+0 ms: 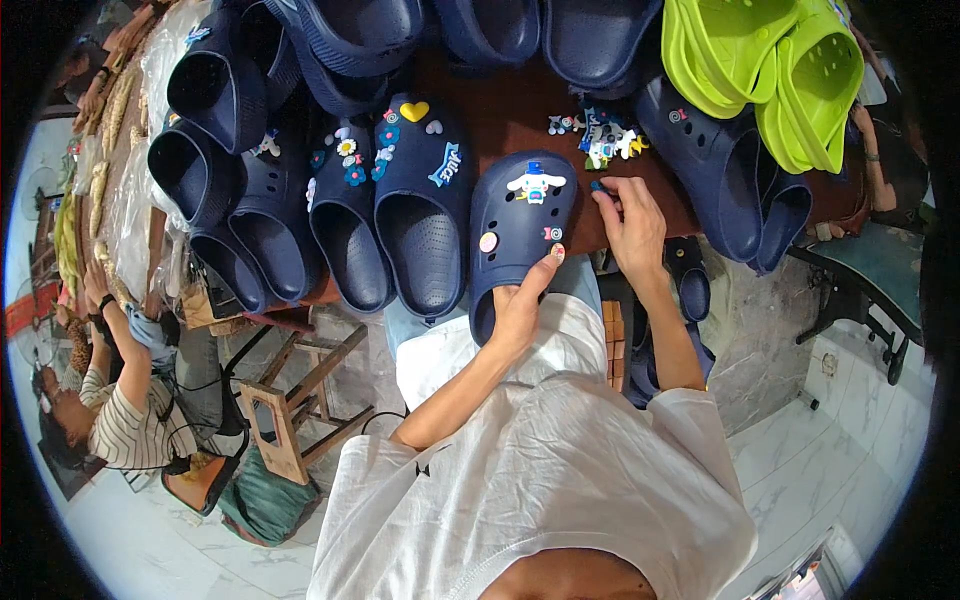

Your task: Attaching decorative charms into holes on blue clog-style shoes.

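My left hand (522, 300) grips the heel end of a navy clog (515, 225) lying on the brown table (510, 115), thumb up on its inner edge. The clog carries a white cartoon charm with a blue hat and two small round charms. My right hand (630, 225) rests just right of the clog's toe, fingertips pinching a small blue charm (597, 186). A small heap of loose colourful charms (603, 135) lies just beyond that hand.
Decorated navy clogs (420, 200) lie in a row to the left, with more navy clogs stacked behind. Lime green clogs (765, 70) sit at the back right. Another person in a striped shirt (130, 420) sits at the left by a wooden stool (290, 400).
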### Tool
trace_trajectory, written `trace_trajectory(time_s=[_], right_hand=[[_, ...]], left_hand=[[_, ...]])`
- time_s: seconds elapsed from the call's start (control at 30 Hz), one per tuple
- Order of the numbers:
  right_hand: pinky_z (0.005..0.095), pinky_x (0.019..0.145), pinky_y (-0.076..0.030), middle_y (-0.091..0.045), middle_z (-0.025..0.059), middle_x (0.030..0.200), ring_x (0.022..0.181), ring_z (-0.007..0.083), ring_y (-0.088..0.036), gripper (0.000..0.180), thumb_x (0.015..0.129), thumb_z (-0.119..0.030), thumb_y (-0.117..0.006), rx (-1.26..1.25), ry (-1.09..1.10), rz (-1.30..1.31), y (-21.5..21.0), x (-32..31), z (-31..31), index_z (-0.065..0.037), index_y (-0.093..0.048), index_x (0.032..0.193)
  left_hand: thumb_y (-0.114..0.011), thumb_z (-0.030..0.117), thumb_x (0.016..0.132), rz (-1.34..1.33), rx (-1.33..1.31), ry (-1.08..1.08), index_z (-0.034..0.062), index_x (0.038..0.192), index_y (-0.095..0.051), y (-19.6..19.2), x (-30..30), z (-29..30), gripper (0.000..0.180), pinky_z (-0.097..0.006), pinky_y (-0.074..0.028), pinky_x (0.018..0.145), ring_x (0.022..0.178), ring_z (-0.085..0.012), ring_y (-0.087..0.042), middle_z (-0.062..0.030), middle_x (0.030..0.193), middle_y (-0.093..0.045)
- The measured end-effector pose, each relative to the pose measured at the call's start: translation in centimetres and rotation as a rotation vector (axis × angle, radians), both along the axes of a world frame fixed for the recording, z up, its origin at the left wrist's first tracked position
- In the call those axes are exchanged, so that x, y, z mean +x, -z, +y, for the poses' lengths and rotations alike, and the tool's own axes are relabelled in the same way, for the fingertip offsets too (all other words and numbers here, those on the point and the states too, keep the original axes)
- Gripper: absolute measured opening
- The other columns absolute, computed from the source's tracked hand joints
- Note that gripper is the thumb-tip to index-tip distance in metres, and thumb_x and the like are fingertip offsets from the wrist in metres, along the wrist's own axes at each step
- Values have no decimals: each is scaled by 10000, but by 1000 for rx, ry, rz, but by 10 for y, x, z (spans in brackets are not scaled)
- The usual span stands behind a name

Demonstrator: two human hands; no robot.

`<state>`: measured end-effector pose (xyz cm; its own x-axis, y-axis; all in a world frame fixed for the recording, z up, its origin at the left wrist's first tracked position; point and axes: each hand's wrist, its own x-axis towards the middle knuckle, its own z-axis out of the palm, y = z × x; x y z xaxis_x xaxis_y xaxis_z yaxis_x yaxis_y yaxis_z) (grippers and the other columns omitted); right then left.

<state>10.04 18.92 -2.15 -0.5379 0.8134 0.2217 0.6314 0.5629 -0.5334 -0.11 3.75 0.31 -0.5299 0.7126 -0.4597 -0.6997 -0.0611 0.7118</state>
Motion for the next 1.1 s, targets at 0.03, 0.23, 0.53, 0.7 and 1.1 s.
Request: trace_trajectory(time_s=[0.03, 0.23, 0.53, 0.7, 1.1], right_hand=[[349, 694, -484, -595, 101, 879, 745, 241, -611, 171, 872, -144, -656, -91, 7, 77, -3, 1, 0, -51, -619, 1011], [232, 667, -473, -665, 36, 896, 755, 82, -599, 155, 948, -133, -587, -627, -42, 558, -9, 3, -12, -12, -648, 1022], [206, 672, -473, -656, 13, 850, 772, 56, -591, 152, 941, -130, -607, -871, -114, 634, -19, -18, -32, -7, -649, 1021], [248, 667, -500, -647, 67, 872, 741, 116, -631, 129, 900, -69, -632, -430, -123, 514, -29, -26, -36, -1, -648, 1010], [265, 667, -493, -591, 92, 931, 788, 169, -608, 159, 860, -7, -632, -168, -224, 373, -37, -25, -38, -21, -677, 1011]], left_hand=[[-678, 113, 859, 3, -9, -7, -3, 1111, -608, 2, 1, 0, 286, -247, -466, 831, 928, -110, -598, -44, 1046, -633], [-666, 98, 864, 1, 11, 6, -6, 1098, -614, 7, 0, 0, 261, -247, -468, 837, 930, -111, -598, -39, 1044, -630], [-654, 71, 877, 5, 65, 36, 6, 1119, -603, 10, 1, 0, 255, -246, -471, 853, 938, -105, -597, -39, 1060, -626], [-658, 72, 878, 10, 74, 32, 9, 1130, -594, 12, 1, -1, 268, -245, -468, 848, 942, -100, -589, -34, 1066, -617], [-652, 63, 878, 61, 57, 53, 3, 1119, -590, 13, 2, -3, 256, -234, -461, 826, 920, -88, -581, -31, 1059, -610]])
